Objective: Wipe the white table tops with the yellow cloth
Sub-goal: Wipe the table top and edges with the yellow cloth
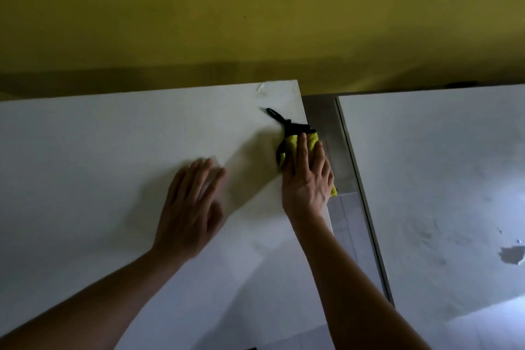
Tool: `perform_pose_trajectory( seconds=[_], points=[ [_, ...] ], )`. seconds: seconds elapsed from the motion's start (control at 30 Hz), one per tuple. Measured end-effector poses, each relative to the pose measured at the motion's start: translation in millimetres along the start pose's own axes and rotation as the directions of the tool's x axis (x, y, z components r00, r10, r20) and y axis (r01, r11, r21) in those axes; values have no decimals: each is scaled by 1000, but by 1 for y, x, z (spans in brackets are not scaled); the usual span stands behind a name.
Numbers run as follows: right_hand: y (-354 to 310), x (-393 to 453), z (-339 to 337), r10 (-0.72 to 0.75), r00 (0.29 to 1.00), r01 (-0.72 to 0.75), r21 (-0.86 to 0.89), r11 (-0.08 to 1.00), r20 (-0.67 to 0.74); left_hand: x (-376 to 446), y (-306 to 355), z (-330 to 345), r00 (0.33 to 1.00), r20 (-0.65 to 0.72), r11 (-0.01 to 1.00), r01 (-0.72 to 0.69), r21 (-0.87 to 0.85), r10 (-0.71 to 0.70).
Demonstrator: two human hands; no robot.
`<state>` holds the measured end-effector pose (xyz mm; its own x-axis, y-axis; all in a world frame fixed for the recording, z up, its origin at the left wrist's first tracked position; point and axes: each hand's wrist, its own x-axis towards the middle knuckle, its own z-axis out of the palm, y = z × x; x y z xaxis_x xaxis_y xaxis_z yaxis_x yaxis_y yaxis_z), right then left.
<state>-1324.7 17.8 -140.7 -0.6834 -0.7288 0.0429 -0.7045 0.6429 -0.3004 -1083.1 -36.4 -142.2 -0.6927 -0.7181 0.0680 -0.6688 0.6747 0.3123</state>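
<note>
- Right hand (308, 179): flat on the yellow cloth (311, 141), fingers straight and spread, pressing it down onto the left table (113, 150). Grip state: open palm, nothing pinched or curled around.
- Yellow cloth: folded, lying at the right edge of the left table, toward its far right corner. Mostly covered by the right hand; yellow showing past the fingertips and as a small corner (333, 190) beside the heel of the hand, overhanging the table edge.
- Black trim with loop (279, 119): attached to the far end of the cloth, loop lying on the table surface and pointing toward the far corner.
- Left hand (190, 207): laid flat on the same table, well left of the cloth, fingers straight and close together. Grip state: open, holding nothing. Fingertips blurred.
- 2 white tables in view, side by side, separated by a narrow gap (341, 179) with grey tiled floor visible through it.
- Right table (440, 179): white top with dull smudges and a chipped patch (512, 254) near its right edge. No hand touching it.
- Wrinkled spot (262, 87) on the left table near its far edge.
- Yellow wall (255, 8) behind both tables.
- Both forearms bare, entering from the bottom of the view.
</note>
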Motion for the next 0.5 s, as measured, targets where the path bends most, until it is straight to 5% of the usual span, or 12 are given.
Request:
perform_pose_trajectory(
  seconds=[0.17,0.5],
  points=[
    [-17,69,5,-6,1000,6,22,1000,-7,89,-8,7,998,11,996,62,68,-63],
    [-58,190,19,30,998,-37,145,989,48,125,-14,10,996,-7,988,90,125,-90]
  ],
)
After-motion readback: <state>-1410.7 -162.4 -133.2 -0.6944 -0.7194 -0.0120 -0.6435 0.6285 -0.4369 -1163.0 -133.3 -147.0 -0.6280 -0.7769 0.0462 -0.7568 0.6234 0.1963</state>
